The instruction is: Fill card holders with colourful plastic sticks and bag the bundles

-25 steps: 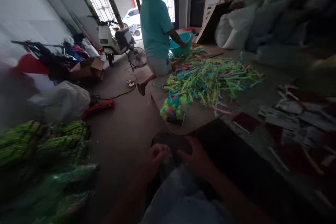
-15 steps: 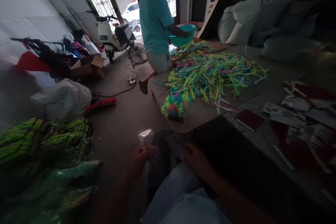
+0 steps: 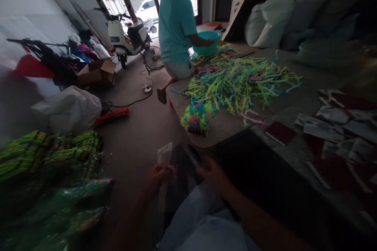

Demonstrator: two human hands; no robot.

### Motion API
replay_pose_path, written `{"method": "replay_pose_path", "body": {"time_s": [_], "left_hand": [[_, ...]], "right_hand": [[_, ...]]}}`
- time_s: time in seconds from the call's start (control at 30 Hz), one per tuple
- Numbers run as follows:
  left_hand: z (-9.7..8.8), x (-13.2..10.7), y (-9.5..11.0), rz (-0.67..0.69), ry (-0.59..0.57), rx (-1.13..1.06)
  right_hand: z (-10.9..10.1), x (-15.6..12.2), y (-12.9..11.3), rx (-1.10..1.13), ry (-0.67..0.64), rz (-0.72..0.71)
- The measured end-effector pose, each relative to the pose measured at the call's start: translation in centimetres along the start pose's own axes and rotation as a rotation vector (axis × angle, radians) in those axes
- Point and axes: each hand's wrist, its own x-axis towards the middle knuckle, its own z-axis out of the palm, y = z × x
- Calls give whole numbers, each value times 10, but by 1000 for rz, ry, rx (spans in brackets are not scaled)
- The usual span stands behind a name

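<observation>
In dim light above my lap, my left hand is closed on a clear plastic bag, whose shiny end sticks up past the fingers. To its right, my right hand is closed on a translucent sheet edge, apparently of the same plastic. Whether it is one piece spanning both hands I cannot tell. Just beyond them, at the table corner, stands a small box topped with a bunch of green, blue and pink strips.
A heap of colourful strips lies on the table. Behind it a person in a teal shirt holds a turquoise basin. Bagged green bundles are at left; red-and-white pieces lie at right.
My hands have shifted slightly, with the plastic still in them; the sheet at my right hand stands out more clearly. The person's basin is lower and more level.
</observation>
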Motion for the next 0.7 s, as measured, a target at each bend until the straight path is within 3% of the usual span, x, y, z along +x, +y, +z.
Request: {"method": "replay_pose_path", "body": {"time_s": [0.17, 0.33, 0.63, 0.7], "left_hand": [[-21, -1, 3, 11, 38, 62], [-45, 4, 1, -16, 88, 118], [-85, 15, -9, -15, 140, 225], [-95, 16, -9, -25, 159, 265]], "right_hand": [[-20, 9, -4, 318, -194, 120], [-36, 9, -4, 594, -184, 213], [-44, 9, -4, 644, -384, 329], [-45, 4, -9, 596, -396, 282]]}}
